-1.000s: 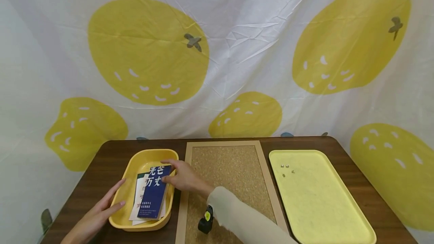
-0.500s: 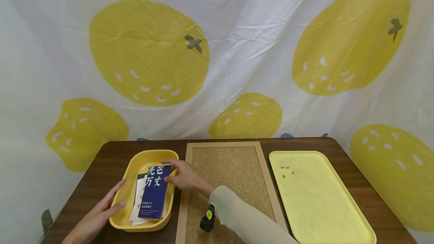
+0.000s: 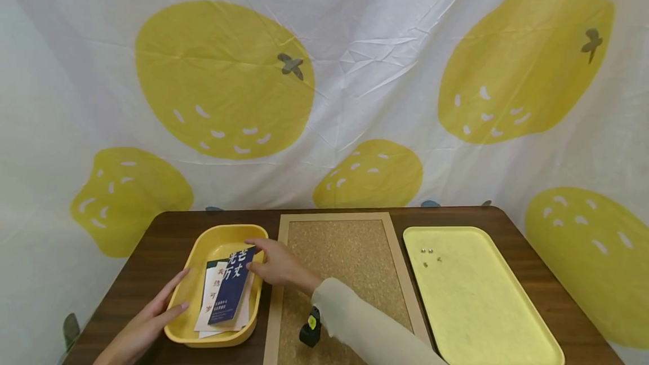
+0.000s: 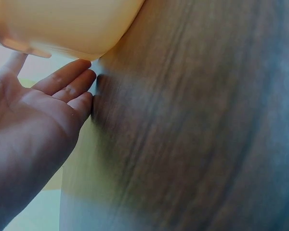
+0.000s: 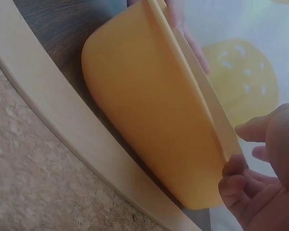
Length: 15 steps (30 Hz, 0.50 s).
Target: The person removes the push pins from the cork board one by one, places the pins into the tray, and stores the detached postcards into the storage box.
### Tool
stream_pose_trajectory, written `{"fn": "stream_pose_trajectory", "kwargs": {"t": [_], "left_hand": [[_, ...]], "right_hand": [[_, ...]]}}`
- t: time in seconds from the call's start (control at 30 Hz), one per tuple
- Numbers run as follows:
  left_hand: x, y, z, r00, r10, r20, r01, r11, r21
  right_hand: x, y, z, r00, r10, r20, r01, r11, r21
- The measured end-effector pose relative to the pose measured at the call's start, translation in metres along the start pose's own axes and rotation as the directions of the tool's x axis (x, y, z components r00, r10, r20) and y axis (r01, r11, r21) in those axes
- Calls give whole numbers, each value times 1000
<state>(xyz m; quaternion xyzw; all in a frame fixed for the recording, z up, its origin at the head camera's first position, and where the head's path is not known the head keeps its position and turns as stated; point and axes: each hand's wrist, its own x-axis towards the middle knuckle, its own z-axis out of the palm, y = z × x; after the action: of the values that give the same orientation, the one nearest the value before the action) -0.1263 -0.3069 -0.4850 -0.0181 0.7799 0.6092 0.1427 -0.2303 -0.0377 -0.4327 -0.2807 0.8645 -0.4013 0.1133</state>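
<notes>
My right hand (image 3: 274, 263) pinches the upper right edge of a dark blue printed card (image 3: 230, 292) with white Chinese characters. It is tilted, its right edge raised over a yellow tub (image 3: 176, 331). Under it lie white cards (image 3: 205, 306) with red characters and a dark green piece, partly covered. In the right wrist view, the fingers (image 5: 233, 185) are at the tub's rim, with the card's thin edge near the thumb. My left hand (image 3: 147, 320) rests against the tub's left side, fingers (image 4: 62, 79) extended beneath its outer wall.
A wood-framed corkboard (image 3: 334, 246) lies right of the tub, under my right forearm. Farther right, a pale yellow tray (image 3: 487, 303) holds several small metallic pieces (image 3: 427, 250). The dark wooden table (image 3: 127, 286) meets a lemon-print curtain (image 3: 365, 100) behind.
The blue card has tilted, its right edge lifting and more of the white card's red characters showing. My right hand stays at its upper right edge; my left hand has barely moved.
</notes>
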Motion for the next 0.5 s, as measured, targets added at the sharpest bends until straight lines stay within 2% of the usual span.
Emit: {"fn": "stream_pose_trajectory", "kwargs": {"t": [0.5], "left_hand": [[0,-1,0,999,34,7,-34,999,-14]], "right_hand": [[1,4,-3,999,-40,-35,37,997,-67]]}}
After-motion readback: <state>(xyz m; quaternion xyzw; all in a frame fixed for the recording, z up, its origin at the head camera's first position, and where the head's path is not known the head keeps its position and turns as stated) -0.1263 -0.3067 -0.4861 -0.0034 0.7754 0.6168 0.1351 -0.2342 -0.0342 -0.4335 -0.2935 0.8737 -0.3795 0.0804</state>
